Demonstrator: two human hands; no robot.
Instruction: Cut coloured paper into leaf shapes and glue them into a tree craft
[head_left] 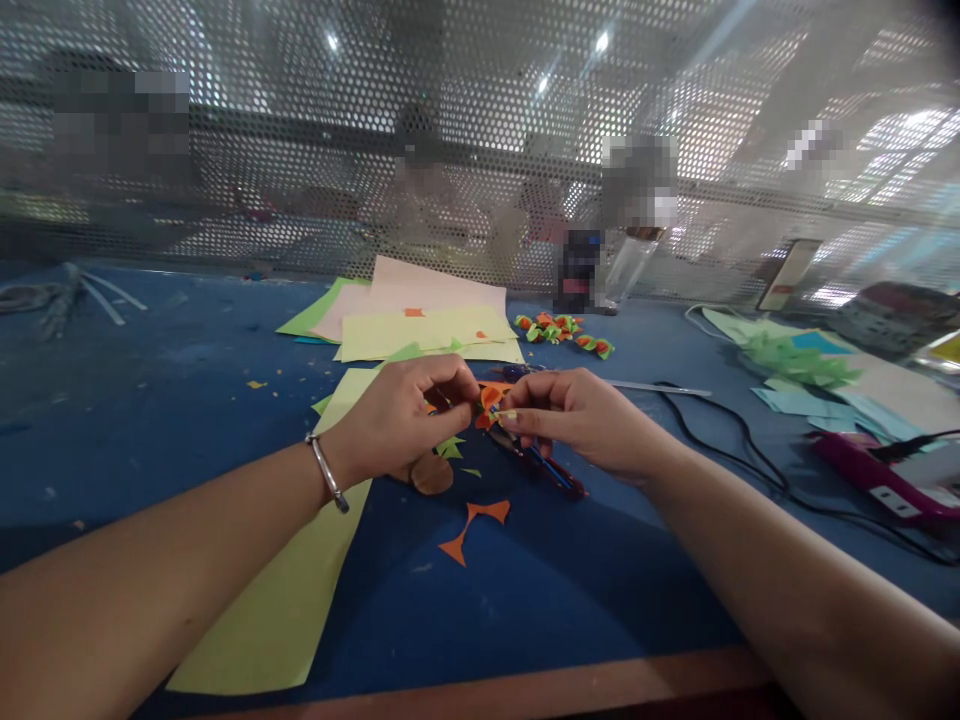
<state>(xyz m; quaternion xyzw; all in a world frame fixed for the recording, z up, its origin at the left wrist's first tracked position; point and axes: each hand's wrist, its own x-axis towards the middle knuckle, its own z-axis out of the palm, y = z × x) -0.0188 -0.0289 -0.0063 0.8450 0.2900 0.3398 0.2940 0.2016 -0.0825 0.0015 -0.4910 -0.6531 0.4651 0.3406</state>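
Evidently small, a curled orange paper piece (490,403) sits at the centre of everything, between the two sets of fingertips. The right hand (581,410), coming in from four o'clock, pinches its right edge between thumb and finger. The left hand (412,410), arriving from eight o'clock, has thumb and forefinger drawn together at the piece's left edge; whether they grip it, I cannot tell.

Just below, toward half past four, lies a slim tool (566,484) with a reddish end, partly hidden by the right hand. Green scraps (450,448) and a brown roll (432,474) are near at half past seven, partly covered by the left hand, and an orange offcut (474,528) lies at six o'clock. A long yellow sheet (300,590) runs under the left forearm.

Farther out, stacked paper sheets (435,335) lie at eleven o'clock. Orange-and-green paper twists (555,328) sit between one and two, with a dark container (577,270), its surface too blurred to read, and a clear bottle (628,268) beyond. A black cable (750,460) and a magenta power strip (855,475) lie past three o'clock.
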